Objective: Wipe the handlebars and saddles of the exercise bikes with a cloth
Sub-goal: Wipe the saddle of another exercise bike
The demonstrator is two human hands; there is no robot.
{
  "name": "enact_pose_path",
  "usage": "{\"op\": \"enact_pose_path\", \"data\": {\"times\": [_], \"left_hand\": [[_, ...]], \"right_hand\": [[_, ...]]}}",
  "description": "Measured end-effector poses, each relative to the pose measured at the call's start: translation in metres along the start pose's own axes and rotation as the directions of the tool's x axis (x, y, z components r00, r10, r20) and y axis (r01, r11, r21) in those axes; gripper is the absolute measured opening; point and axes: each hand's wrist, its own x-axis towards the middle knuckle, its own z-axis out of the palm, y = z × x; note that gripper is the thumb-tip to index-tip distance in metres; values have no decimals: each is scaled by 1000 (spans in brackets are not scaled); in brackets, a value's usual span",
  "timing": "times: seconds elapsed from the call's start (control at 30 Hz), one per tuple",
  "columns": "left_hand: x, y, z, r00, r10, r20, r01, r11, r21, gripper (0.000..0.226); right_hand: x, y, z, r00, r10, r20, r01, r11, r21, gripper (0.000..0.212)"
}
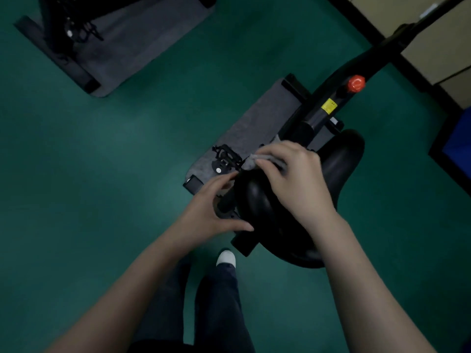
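A black saddle [339, 164] of an exercise bike fills the centre right. My right hand [293, 174] lies across its top and presses a grey cloth [252, 160] onto the saddle's left edge, fingers curled over the cloth. My left hand [214, 207] sits at the saddle's left side with fingers spread, thumb touching the saddle's rear edge and fingertips near the black post under it. The bike's black frame [328, 103] runs up to the right, with a red knob [356, 83] and a yellow label [329, 106]. Handlebars are out of view.
The bike stands on a grey mat [257, 123] on green floor; a black pedal [225, 156] sticks out left of the saddle. A second bike's base and mat [109, 47] are at the top left. My foot in a white shoe [226, 258] is below the saddle. Beige wall units [438, 47] at the top right.
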Motion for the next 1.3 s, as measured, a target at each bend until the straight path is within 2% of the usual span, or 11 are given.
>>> {"op": "enact_pose_path", "data": {"times": [0.1, 0.27, 0.43, 0.57, 0.67, 0.73, 0.87, 0.97, 1.07, 1.2, 1.3], "left_hand": [[-14, -5, 12, 993, -42, -108, 37, 998, -48, 84], [-35, 1, 43, 976, -20, -216, 6, 998, -65, 70], [-52, -1, 80, 945, -31, -325, -8, 993, -119, 61], [-59, -5, 96, 915, -59, -399, -26, 979, -204, 56], [-59, -10, 106, 899, -69, -433, -61, 958, -281, 59], [-58, -16, 114, 903, -109, -415, -58, 927, -370, 69], [-58, -23, 123, 907, -152, -392, -36, 901, -433, 92], [-56, -22, 123, 910, -112, -400, -60, 918, -392, 89], [-56, -21, 124, 897, -81, -435, -114, 908, -404, 71], [-56, -17, 126, 886, -63, -459, -163, 885, -437, 69], [-57, -19, 127, 893, -47, -448, -170, 887, -430, 75]], "right_hand": [[14, -6, 3, 981, -98, 170, 96, 995, 20, 9], [18, -11, 1, 866, -324, 380, 363, 931, -32, 9], [-5, -5, -9, 730, -534, 426, 574, 818, 39, 8], [-33, 4, -13, 645, -626, 438, 678, 734, 51, 5], [-31, 3, -13, 592, -638, 492, 733, 680, 0, 7], [-17, -3, -6, 602, -601, 526, 729, 682, -55, 10], [4, -13, 7, 692, -558, 457, 656, 751, -76, 10], [-15, -2, 0, 651, -633, 419, 709, 704, -37, 8], [-55, 25, -14, 621, -698, 357, 741, 671, 22, 10], [-110, 55, -18, 709, -690, 149, 697, 717, 0, 19], [-117, 49, -7, 755, -655, 13, 655, 754, -54, 17]]}}
